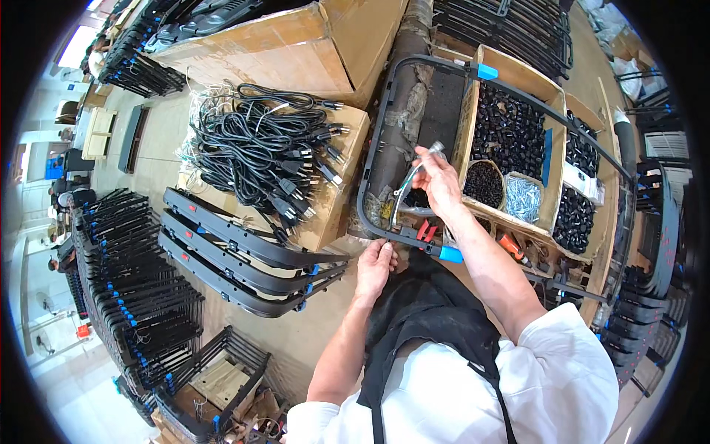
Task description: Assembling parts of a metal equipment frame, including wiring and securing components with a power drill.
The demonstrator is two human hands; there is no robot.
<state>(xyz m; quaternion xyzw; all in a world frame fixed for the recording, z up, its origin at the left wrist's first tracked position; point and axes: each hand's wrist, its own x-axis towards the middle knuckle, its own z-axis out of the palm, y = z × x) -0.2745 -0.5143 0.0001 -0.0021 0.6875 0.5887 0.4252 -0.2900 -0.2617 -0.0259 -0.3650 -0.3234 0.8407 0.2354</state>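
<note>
A black U-shaped frame (364,172) with blue end pieces lies across the bench in front of me. My right hand (441,186) is closed on a thin wire bundle (404,185), inside the curve of the frame. A pale connector (436,148) sticks up past its fingers, and green and white strands with a small ring end hang toward the frame's near corner. At that corner my left hand (376,268) pinches with thumb and fingers against the frame's near side. Whatever is between those fingertips is too small to make out.
Right of the frame, wooden bins (473,126) hold black caps (510,133), dark small parts and silver screws (523,198). An orange-handled tool (513,249) lies nearby. On the left, black power cords (259,155) cover a carton, beside stacked black frames (237,259) and a large cardboard box (251,70).
</note>
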